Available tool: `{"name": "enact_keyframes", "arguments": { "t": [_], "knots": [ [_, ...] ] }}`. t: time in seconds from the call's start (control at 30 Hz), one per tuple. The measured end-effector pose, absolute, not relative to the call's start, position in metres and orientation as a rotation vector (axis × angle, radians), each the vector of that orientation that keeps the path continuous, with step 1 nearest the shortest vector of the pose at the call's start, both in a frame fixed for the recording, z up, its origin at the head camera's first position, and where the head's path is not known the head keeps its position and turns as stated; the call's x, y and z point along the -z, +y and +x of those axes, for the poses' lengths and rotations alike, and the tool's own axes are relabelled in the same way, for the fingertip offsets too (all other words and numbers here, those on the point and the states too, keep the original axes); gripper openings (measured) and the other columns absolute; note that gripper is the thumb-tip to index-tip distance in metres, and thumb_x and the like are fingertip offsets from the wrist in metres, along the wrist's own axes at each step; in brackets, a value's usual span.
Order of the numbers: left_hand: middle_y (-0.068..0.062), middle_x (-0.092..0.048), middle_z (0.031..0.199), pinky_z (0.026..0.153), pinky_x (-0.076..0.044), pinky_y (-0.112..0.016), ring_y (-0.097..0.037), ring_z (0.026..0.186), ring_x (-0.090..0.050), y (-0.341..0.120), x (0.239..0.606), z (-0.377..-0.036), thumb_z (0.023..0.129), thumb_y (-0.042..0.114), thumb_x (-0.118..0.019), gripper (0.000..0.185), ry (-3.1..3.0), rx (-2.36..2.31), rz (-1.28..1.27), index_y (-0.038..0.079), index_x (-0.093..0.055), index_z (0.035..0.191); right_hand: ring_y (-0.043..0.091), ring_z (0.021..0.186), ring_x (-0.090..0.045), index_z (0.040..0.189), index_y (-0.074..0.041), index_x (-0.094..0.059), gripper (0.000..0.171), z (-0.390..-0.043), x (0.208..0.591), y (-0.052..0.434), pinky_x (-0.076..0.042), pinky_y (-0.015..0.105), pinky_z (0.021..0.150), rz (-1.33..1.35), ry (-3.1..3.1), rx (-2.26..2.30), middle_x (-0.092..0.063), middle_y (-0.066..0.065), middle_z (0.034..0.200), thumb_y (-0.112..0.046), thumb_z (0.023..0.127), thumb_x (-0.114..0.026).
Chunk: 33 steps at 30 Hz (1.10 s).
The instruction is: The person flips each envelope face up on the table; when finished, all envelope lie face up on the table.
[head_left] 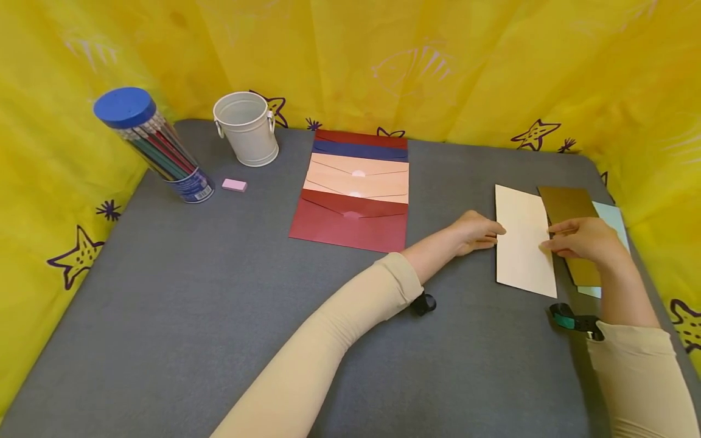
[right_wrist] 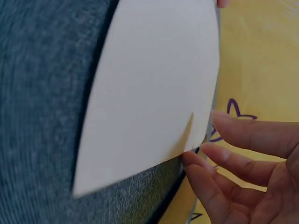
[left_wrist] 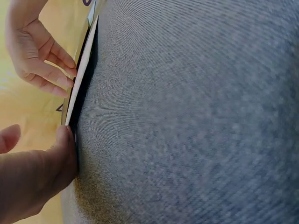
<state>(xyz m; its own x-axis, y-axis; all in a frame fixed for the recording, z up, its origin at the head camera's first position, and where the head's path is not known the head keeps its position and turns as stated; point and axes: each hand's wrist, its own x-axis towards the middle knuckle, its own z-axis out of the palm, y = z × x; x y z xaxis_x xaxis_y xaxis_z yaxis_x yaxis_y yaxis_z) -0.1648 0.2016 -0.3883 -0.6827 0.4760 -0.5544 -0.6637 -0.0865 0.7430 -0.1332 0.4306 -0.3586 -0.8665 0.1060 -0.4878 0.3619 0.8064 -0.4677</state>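
Note:
A plain cream envelope-like paper point(head_left: 523, 243) stands lengthwise over the right part of the table, no flap showing. My left hand point(head_left: 475, 233) holds its left long edge between thumb and fingers. On the opposite long edge is my right hand point(head_left: 585, 240), its fingertips gripping the paper's side. Seen from the left wrist, a dark gap shows under the paper point(left_wrist: 84, 70). Right of it, partly behind my right hand, lie a plain brown paper rectangle point(head_left: 569, 207) and a pale blue one point(head_left: 612, 218) beneath that.
Overlapping envelopes in dark red, blue and peach point(head_left: 356, 182) lie at the table's back middle. Farther left stand a white metal bucket point(head_left: 246, 131) and a blue-lidded tube of pencils point(head_left: 159, 146). Between these two is a pink eraser point(head_left: 234, 185). Yellow cloth point(head_left: 350, 61) surrounds the table.

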Motion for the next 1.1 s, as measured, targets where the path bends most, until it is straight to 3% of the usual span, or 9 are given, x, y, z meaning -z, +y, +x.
{"name": "enact_keyframes", "arguments": {
  "t": [0.07, 0.17, 0.27, 0.37, 0.5, 0.63, 0.8, 0.93, 1.1],
  "knots": [
    [-0.014, -0.061, 0.081, 0.106, -0.051, -0.044, -0.021, 0.075, -0.061, 0.201, 0.390, -0.164, 0.088, -0.008, -0.061, 0.003, 1.443, -1.841, -0.175, -0.010, -0.060, 0.090, -0.002, 0.069, -0.067, 0.134, 0.014, -0.047, 0.074, -0.134, 0.358, 0.426, -0.061, 0.028, 0.071, 0.322, 2.550, 0.767, -0.072, 0.012, 0.100, -0.035, 0.086, -0.075],
    [-0.006, -0.052, 0.064, 0.103, -0.052, -0.046, -0.014, 0.057, -0.051, 0.200, 0.392, -0.162, 0.089, -0.009, -0.059, 0.017, 1.542, -1.797, -0.128, -0.001, -0.054, 0.075, -0.002, 0.070, -0.067, 0.133, 0.014, -0.047, 0.073, -0.135, 0.359, 0.415, -0.061, 0.027, 0.071, 0.268, 2.545, 0.761, -0.068, 0.023, 0.113, -0.033, 0.086, -0.077],
    [-0.004, -0.052, 0.064, 0.091, -0.059, -0.042, -0.016, 0.058, -0.058, 0.200, 0.392, -0.160, 0.088, -0.008, -0.060, 0.012, 1.690, -1.741, -0.112, 0.000, -0.054, 0.081, -0.002, 0.071, -0.067, 0.134, 0.012, -0.047, 0.074, -0.138, 0.360, 0.402, -0.061, 0.024, 0.071, 0.224, 2.524, 0.769, -0.068, 0.011, 0.103, -0.034, 0.084, -0.078],
    [-0.008, -0.060, 0.075, 0.081, -0.062, -0.037, -0.026, 0.078, -0.072, 0.197, 0.391, -0.160, 0.087, -0.007, -0.063, 0.009, 1.795, -1.718, -0.101, -0.004, -0.058, 0.094, -0.001, 0.074, -0.067, 0.136, 0.010, -0.046, 0.076, -0.141, 0.360, 0.392, -0.061, 0.024, 0.073, 0.189, 2.504, 0.779, -0.064, 0.004, 0.101, -0.036, 0.085, -0.078],
    [-0.012, -0.067, 0.084, 0.074, -0.063, -0.031, -0.027, 0.083, -0.074, 0.188, 0.388, -0.166, 0.086, -0.006, -0.065, 0.016, 1.841, -1.736, -0.077, -0.006, -0.063, 0.103, 0.001, 0.079, -0.067, 0.139, 0.009, -0.043, 0.080, -0.144, 0.359, 0.384, -0.061, 0.025, 0.075, 0.163, 2.508, 0.780, -0.064, 0.018, 0.114, -0.042, 0.086, -0.075],
    [-0.008, -0.064, 0.078, 0.064, -0.060, -0.026, -0.019, 0.068, -0.067, 0.174, 0.383, -0.175, 0.086, -0.006, -0.066, 0.019, 1.871, -1.764, -0.063, -0.005, -0.065, 0.104, -0.002, 0.079, -0.066, 0.143, 0.010, -0.036, 0.082, -0.145, 0.358, 0.379, -0.061, 0.029, 0.081, 0.155, 2.488, 0.870, -0.062, 0.022, 0.120, -0.042, 0.090, -0.070],
    [-0.008, -0.061, 0.079, 0.076, -0.063, -0.034, -0.022, 0.073, -0.067, 0.156, 0.380, -0.188, 0.085, -0.006, -0.067, 0.019, 1.850, -1.874, -0.063, -0.008, -0.064, 0.104, -0.008, 0.080, -0.061, 0.145, 0.011, -0.032, 0.077, -0.148, 0.356, 0.374, -0.060, 0.025, 0.080, 0.151, 2.463, 0.953, -0.062, 0.007, 0.115, -0.040, 0.096, -0.063],
    [-0.024, -0.069, 0.102, 0.087, -0.060, -0.041, -0.031, 0.089, -0.071, 0.143, 0.376, -0.197, 0.086, -0.006, -0.066, 0.024, 1.776, -2.001, -0.077, -0.011, -0.062, 0.109, -0.006, 0.080, -0.061, 0.143, 0.010, -0.031, 0.070, -0.149, 0.356, 0.370, -0.058, 0.018, 0.074, 0.165, 2.402, 1.110, -0.063, -0.003, 0.107, -0.035, 0.099, -0.059],
    [-0.016, -0.065, 0.097, 0.094, -0.058, -0.043, -0.030, 0.091, -0.069, 0.127, 0.370, -0.206, 0.087, -0.005, -0.065, 0.022, 1.685, -2.149, -0.154, -0.008, -0.059, 0.108, 0.010, 0.079, -0.072, 0.118, 0.000, -0.046, 0.023, -0.149, 0.359, 0.366, -0.061, 0.024, 0.073, 0.182, 2.053, 1.711, -0.070, -0.005, 0.086, -0.009, 0.099, -0.056]
  ]
}}
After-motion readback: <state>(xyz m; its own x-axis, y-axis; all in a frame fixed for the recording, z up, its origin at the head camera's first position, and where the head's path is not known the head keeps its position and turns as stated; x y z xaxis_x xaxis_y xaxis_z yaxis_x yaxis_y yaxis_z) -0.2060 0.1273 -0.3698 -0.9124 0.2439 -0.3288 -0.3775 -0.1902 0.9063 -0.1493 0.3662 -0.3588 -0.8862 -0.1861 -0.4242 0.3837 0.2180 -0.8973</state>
